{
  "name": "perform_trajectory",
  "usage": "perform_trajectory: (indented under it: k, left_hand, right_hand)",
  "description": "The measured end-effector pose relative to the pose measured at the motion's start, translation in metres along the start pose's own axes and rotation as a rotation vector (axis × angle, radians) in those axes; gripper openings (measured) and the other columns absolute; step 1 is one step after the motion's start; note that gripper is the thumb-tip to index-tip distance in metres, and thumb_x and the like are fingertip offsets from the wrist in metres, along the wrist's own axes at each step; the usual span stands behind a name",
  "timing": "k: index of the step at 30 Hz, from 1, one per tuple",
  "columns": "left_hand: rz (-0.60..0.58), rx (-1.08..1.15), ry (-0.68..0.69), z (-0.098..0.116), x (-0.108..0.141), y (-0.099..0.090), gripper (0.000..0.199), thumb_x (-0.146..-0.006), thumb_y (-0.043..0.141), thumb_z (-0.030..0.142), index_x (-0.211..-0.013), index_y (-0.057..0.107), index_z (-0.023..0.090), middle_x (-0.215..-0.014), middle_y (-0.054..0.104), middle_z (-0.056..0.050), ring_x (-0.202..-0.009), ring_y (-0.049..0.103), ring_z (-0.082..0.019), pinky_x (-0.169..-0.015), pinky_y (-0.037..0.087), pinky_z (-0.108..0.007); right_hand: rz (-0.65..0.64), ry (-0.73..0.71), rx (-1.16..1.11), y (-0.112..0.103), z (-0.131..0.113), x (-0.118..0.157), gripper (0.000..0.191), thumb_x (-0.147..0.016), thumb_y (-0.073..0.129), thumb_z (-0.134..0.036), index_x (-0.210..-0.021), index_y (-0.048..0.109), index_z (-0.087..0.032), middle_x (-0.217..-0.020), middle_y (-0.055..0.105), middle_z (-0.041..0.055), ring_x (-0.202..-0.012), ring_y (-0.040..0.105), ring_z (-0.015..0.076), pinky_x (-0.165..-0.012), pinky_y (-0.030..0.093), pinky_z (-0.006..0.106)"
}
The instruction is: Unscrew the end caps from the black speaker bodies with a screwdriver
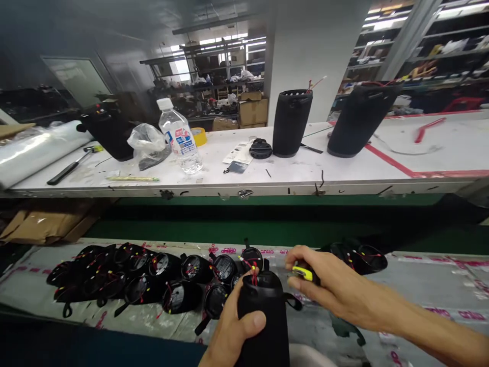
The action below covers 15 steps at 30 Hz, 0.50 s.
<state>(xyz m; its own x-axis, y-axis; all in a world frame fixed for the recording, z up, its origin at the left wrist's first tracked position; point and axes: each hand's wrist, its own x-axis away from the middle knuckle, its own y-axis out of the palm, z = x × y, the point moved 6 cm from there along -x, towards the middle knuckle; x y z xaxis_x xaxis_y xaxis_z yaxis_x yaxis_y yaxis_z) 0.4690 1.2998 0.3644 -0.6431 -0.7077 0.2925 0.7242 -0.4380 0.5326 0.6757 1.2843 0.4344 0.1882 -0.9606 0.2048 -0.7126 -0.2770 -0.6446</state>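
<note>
My left hand (237, 326) is wrapped round a black fabric-covered speaker body (267, 326), upright, with red wires at its open top and a loop strap on its side. To the right of that body, apart from it, my right hand (321, 280) is closed on a small yellow-and-black handled tool (303, 272); its working end cannot be made out. Left of my left hand, several similar speaker bodies (178, 298) lie on the lower bench, red and yellow wire ends showing at their open tops. Beyond my right hand lie more speaker bodies (370, 259).
The lower bench (428, 290) has pink printed tape. On the white shelf (237, 178) above stand a water bottle (181, 137), two upright speaker bodies (292, 125), a yellow tape roll (198, 136), a hammer-like tool (69, 171) and a black round part (260, 148). Cardboard (46, 221) lies at left.
</note>
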Motion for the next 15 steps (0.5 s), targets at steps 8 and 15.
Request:
perform_trajectory:
  k: [8, 15]
  left_hand:
    - [0.386, -0.319, 0.097, 0.006, 0.042, -0.025, 0.092, -0.073, 0.086, 0.058, -0.15, 0.051, 0.023, -0.144, 0.071, -0.012, -0.138, 0.062, -0.038, -0.121, 0.043, -0.05]
    - [0.516, -0.453, 0.106, 0.008, 0.056, -0.024, 0.091, -0.072, 0.085, 0.056, -0.15, 0.052, 0.022, -0.144, 0.071, -0.012, -0.142, 0.059, -0.038, -0.122, 0.042, -0.049]
  right_hand:
    - [-0.108, -0.43, 0.443, 0.05, -0.04, 0.008, 0.006, -0.108, 0.055, -0.024, -0.113, 0.058, -0.025, -0.101, 0.07, 0.0012, -0.08, 0.068, 0.022, -0.067, 0.045, 0.034]
    - [-0.025, -0.666, 0.706, 0.072, -0.052, -0.002, 0.019, -0.11, 0.056, -0.029, -0.093, 0.051, -0.022, -0.077, 0.064, -0.0008, -0.055, 0.058, 0.0184, -0.049, 0.019, 0.037]
